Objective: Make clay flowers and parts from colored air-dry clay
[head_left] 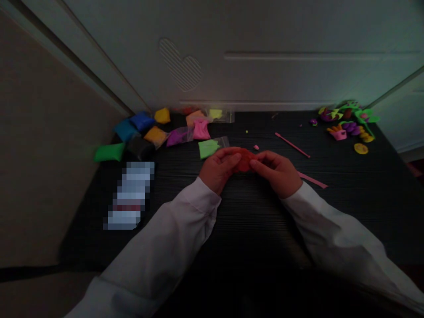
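Observation:
A flattened red piece of modelling clay [244, 160] is held up between both hands over the middle of the dark table. My left hand [218, 167] pinches its left side, thumb on top. The right edge is pinched by my right hand [276, 170], between thumb and fingertips. Just behind the left hand lies an opened bag of light green clay [210, 148]. A tiny pink clay bit [256, 147] rests beyond the red piece. Partly behind my right hand is a flat pink tool [313, 179], and a thin pink stick tool [293, 145] lies farther back.
Several clay packets, including a green one [109, 152], a blue one [141, 119] and a pink one [201, 129], lie at the back left. A blurred-out phone-like object [130, 194] is in front of them. Colourful clay figures [351, 121] stand at the back right, before a white panel [281, 79].

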Demonstrator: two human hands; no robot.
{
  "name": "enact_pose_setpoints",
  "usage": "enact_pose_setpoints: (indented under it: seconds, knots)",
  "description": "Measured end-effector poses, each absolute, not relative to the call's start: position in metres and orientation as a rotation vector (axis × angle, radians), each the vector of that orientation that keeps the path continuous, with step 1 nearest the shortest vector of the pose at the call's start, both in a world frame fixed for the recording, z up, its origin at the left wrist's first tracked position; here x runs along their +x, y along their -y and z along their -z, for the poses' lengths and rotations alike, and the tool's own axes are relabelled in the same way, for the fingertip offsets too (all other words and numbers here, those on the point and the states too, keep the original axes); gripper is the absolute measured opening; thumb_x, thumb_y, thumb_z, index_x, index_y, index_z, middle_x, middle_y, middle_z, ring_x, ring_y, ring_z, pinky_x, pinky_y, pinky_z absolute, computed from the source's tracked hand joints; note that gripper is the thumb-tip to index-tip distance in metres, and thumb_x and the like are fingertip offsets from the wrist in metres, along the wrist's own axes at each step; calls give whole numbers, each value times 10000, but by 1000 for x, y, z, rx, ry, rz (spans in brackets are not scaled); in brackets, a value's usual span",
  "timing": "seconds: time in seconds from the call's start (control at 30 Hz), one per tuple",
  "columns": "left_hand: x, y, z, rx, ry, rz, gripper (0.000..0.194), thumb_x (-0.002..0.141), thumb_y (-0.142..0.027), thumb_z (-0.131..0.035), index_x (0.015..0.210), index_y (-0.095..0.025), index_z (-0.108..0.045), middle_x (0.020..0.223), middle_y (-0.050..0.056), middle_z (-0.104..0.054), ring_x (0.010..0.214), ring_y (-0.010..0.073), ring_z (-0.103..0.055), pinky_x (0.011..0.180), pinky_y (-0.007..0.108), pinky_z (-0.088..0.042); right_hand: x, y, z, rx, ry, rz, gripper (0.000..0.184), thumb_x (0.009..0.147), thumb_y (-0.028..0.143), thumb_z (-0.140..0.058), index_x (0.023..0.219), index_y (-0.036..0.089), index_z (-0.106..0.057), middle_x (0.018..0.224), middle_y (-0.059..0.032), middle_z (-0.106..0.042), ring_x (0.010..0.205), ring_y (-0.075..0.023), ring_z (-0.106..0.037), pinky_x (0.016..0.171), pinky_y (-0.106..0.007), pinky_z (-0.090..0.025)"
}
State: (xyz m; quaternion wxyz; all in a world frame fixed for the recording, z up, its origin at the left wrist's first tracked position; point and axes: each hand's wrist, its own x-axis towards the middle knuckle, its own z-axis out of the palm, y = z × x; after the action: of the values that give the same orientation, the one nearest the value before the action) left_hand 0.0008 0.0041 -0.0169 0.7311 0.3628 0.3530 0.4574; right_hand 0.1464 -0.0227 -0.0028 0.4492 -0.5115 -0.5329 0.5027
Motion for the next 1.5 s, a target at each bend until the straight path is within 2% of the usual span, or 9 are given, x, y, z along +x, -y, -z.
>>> enact_pose_setpoints:
  seconds: [0.17, 0.47, 1.1, 1.5]
  knots:
    - [1, -5, 18, 819, -826, -1057, 318, 538, -187, -682, 831, -159, -561, 754, 10, -644, 651, 110, -593, 693, 290, -462, 147, 22, 0, -1291, 1289, -1260, 126, 660, 286, -593, 703, 173, -558, 634, 29, -580, 553, -69, -504, 562, -228, -410]
    - [-1, -5, 21, 876, -840, -1070, 311, 545, -216, -681, 834, -174, -573, 784, -4, -647, 703, 116, -603, 761, 319, -451, 147, 22, 0, -1278, 1289, -1275, 123, 672, 291, -581, 716, 177, -564, 629, 31, -579, 538, -66, -493, 544, -221, -404]
    - [-2, -4, 24, 944, -809, -975, 322, 547, -186, -683, 853, -166, -584, 815, 15, -651, 726, 126, -597, 775, 329, -443, 145, 24, -1, -1265, 1332, -1255, 103, 681, 271, -572, 715, 174, -559, 677, 13, -616, 610, -91, -551, 611, -250, -428]
    - [-2, -4, 23, 993, -752, -907, 174, 604, -205, -645, 767, -151, -613, 699, -6, -644, 652, 117, -593, 724, 312, -448, 145, 24, -1, -1217, 1264, -1265, 101, 681, 243, -574, 726, 160, -539, 659, 24, -562, 593, -69, -505, 597, -231, -408]
